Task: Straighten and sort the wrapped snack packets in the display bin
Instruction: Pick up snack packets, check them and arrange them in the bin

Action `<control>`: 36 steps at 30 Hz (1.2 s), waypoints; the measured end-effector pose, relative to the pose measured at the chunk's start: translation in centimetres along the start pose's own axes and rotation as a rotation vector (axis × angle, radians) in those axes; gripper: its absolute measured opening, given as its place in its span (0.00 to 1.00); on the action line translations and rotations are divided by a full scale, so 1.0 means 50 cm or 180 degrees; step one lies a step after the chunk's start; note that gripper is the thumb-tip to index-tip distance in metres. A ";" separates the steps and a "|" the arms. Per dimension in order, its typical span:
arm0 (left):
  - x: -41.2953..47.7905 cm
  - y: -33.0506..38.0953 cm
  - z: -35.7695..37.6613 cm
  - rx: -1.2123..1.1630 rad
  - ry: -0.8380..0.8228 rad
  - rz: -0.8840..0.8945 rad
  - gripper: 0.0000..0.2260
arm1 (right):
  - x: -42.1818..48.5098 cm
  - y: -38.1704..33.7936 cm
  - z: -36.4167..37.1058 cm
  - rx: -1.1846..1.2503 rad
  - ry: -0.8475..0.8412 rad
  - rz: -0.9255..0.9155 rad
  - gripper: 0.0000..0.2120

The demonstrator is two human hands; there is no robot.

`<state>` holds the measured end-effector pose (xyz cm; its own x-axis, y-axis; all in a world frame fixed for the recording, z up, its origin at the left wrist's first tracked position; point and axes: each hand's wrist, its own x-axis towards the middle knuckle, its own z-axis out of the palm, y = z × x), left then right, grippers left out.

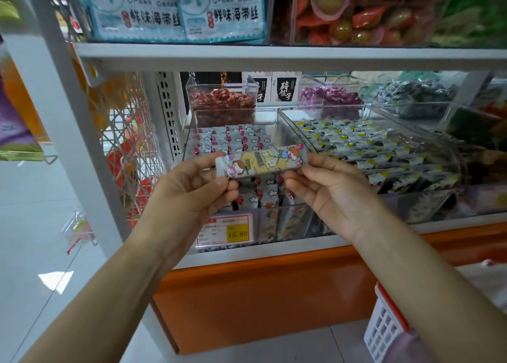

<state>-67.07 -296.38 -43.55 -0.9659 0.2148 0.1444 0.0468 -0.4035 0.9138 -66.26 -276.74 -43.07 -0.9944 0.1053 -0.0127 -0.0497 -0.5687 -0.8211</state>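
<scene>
A long wrapped snack packet (260, 161) with cartoon children and a yellow panel is held level above the clear display bin (192, 127). My left hand (197, 190) pinches its left end and my right hand (326, 190) pinches its right end. Below and behind the packet, the bin holds several rows of grey packets (233, 139) with red dots and cloud prints, lying flat. More of these packets stand against the bin's front wall, partly hidden by my hands.
A second clear bin (452, 154) of grey, black and yellow packets sits to the right. Tubs of red (222, 101) and purple (329, 95) sweets stand behind. A price tag (227, 232) hangs below. A shelf (274, 57) runs overhead; a white basket (384, 332) sits lower right.
</scene>
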 end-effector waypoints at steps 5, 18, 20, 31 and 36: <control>-0.005 0.005 0.001 0.0079 -0.0018 0.0061 0.21 | 0.000 0.001 0.005 0.0196 -0.0060 0.0045 0.09; -0.004 0.004 -0.010 0.0522 0.0173 -0.0032 0.12 | -0.002 0.015 0.003 -0.0815 0.0033 -0.0637 0.07; -0.009 0.006 -0.007 0.1015 0.0235 0.0137 0.10 | -0.004 0.012 0.003 -0.0774 -0.0057 -0.0516 0.02; -0.019 0.008 0.001 0.2213 0.0186 0.0622 0.16 | 0.005 0.019 -0.015 -0.1529 -0.0070 -0.0775 0.07; -0.022 0.009 0.005 0.2098 0.0160 0.0553 0.13 | 0.003 0.023 -0.013 -0.1689 -0.0301 -0.0809 0.13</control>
<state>-65.93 -296.60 -43.19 -0.9403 0.1480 0.3065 0.3320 0.2009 0.9216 -66.40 -276.87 -44.40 -0.9627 0.0975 0.2525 -0.2579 -0.0472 -0.9650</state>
